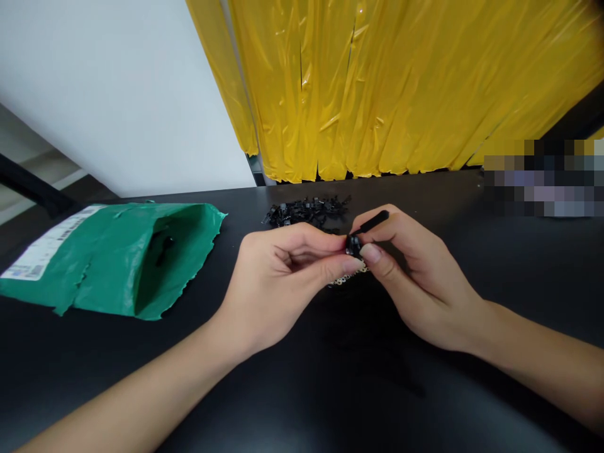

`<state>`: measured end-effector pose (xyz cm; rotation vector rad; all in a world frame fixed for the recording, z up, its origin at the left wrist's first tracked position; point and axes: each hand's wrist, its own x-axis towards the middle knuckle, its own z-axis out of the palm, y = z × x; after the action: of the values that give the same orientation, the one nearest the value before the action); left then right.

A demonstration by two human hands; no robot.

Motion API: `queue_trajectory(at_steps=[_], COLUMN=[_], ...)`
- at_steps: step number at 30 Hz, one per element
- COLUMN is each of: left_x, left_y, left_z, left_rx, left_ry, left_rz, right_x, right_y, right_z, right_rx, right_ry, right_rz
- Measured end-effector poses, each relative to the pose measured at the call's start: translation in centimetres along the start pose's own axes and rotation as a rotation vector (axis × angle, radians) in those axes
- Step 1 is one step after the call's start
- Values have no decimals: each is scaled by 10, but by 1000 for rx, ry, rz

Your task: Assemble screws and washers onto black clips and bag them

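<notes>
Between both sets of fingertips is a small glossy black part (353,245), its kind too small to tell. A flat black strip (375,222) sticks out from it, up and to the right, over my right index finger. My left hand (287,277) pinches the part from the left with thumb and index finger. My right hand (410,270) is closed on the same part from the right, thumb near its lower edge. Behind the fingers lies a pile of small black pieces (306,212) on the table. Small pale metal ring-like pieces (340,279) show just below my fingertips, partly covered.
An opened green mailing bag (113,258) with a white label lies at the left, its mouth facing right. The black table (292,390) runs back to yellow plastic sheeting (377,88) and a white panel (141,94). A blurred-out patch (547,179) is at the far right.
</notes>
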<state>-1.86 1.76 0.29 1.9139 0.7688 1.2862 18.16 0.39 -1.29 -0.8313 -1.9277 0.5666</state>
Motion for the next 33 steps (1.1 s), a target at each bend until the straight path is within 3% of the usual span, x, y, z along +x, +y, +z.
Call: queue_trajectory(at_steps=[4,10,13,18,24,33], left_x=[-2,-4,-1,4,5,7], left_y=[4,6,7,5,5,5], left_z=[3,2,4,5,-1,-7], left_rx=[-11,220,116,-262,-342,-270], left_ry=[9,15,13,26,-27,-84], left_rz=[-34,103,-60,-330,-394,-423], right_x=[-2,-4,-4,-3,2,3], right_y=[-5,-14,-14,-12,-11,-9], right_z=[2,8,11,10,7,6], right_rx=[-67,-216,-192,119,330,315], right_ry=[6,74,141,225,172,173], right_rz=[-55,-82,-24,168,275,330])
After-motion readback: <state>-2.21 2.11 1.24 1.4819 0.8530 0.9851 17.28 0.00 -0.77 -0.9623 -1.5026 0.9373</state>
